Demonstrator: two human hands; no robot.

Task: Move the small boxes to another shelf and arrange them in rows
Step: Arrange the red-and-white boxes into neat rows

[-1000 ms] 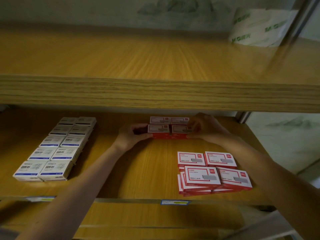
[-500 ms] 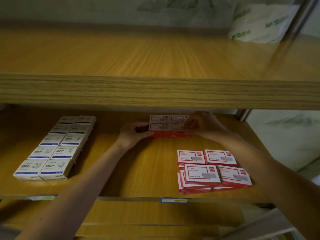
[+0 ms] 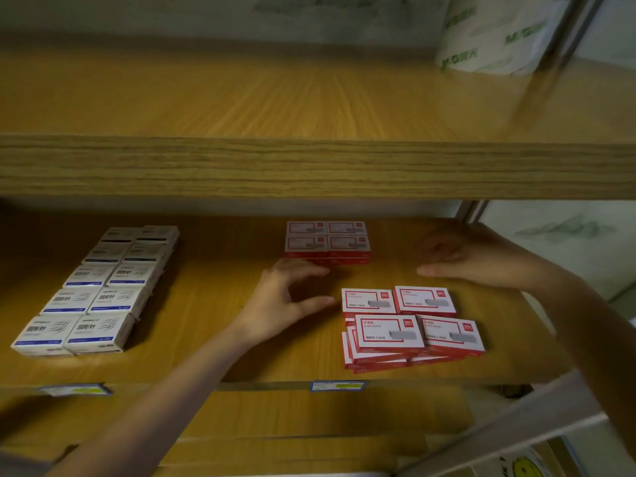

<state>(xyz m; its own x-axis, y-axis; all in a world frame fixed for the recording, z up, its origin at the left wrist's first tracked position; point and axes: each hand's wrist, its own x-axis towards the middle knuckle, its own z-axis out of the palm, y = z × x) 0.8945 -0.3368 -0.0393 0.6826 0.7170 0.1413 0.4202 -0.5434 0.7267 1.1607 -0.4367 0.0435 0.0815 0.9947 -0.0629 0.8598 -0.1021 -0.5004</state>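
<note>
Several small red-and-white boxes sit squared up in a tight two-by-two block at the back of the lower wooden shelf. In front of them, near the shelf's front edge, a looser pile of the same red boxes lies stacked and skewed. My left hand hovers open just left of that pile, fingers spread, holding nothing. My right hand is open too, above and behind the pile, thumb pointing left. Neither hand touches a box.
Two rows of white-and-blue boxes run front to back on the shelf's left side. The upper shelf overhangs closely; a white bag with green print lies at its back right. Price labels mark the front edge.
Both hands have let go of the back block of red boxes and drawn toward me, and now hover around the front pile. The back block stays squared up.
</note>
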